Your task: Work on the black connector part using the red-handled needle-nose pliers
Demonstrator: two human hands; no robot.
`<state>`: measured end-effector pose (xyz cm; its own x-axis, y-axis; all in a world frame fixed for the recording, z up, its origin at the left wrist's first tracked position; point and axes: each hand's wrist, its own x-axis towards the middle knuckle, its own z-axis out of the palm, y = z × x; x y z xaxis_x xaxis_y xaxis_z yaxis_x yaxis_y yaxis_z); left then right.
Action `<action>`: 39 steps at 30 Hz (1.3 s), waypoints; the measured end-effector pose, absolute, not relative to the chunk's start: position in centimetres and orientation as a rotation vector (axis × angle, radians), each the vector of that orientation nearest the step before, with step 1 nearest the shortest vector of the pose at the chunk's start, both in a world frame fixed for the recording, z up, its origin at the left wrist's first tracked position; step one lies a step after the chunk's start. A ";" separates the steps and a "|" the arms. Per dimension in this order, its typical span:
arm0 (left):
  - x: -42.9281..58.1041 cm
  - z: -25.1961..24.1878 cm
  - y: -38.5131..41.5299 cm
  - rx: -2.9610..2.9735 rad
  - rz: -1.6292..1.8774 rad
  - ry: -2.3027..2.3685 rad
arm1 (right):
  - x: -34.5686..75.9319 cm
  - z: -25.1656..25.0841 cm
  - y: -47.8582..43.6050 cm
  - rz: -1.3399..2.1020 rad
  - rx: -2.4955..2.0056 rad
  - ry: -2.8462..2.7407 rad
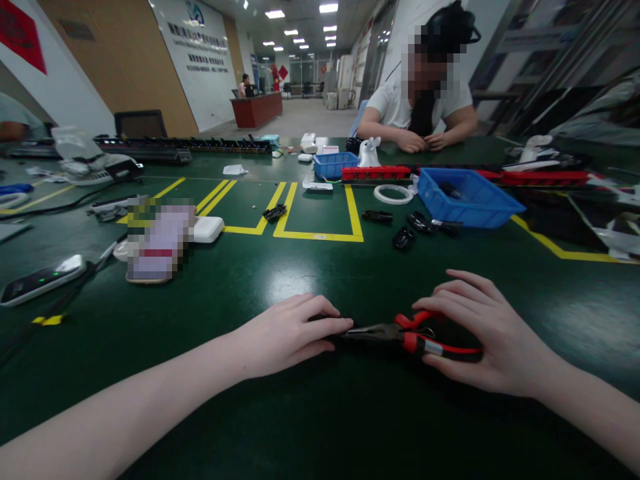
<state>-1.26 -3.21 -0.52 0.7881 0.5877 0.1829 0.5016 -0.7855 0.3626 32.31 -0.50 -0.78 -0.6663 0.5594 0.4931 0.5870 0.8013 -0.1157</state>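
In my right hand point(493, 337) is a pair of needle-nose pliers point(410, 333) with red and black handles. The handles are spread, with my fingers around them, and the long jaws point left. Their tips meet a small dark piece point(345, 327) under the fingers of my left hand point(295, 330). Most of that piece is hidden, so its kind cannot be made out. My left fingers are bent over it, low over the green table point(320, 413).
Past my hands lie several small black parts point(403, 238), a white ring point(393, 194) and a blue bin point(465, 200). A phone point(163, 243) and a white box point(207, 229) lie left. Across the table sits a person point(420, 107).
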 end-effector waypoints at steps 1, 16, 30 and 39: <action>-1.3 -0.5 -3.2 2.685 0.414 0.839 | 32.3 -0.8 -0.5 -0.074 -0.848 -2.466; -1.2 -0.6 -3.2 2.686 0.443 0.826 | 32.3 -0.8 -0.7 -0.175 -0.798 -2.469; -1.1 -0.6 -3.1 2.740 0.456 0.842 | 32.5 -0.3 -0.8 -0.202 -0.804 -2.509; -1.0 -0.7 -3.2 2.771 0.471 0.849 | 32.0 -0.7 -1.1 -0.210 -0.799 -2.505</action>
<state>-0.97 -3.15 -0.74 0.7838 0.5726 0.2404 0.5072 -0.8136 0.2842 32.01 -1.06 -0.69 -0.7037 0.5010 0.5038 0.5779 0.8161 -0.0045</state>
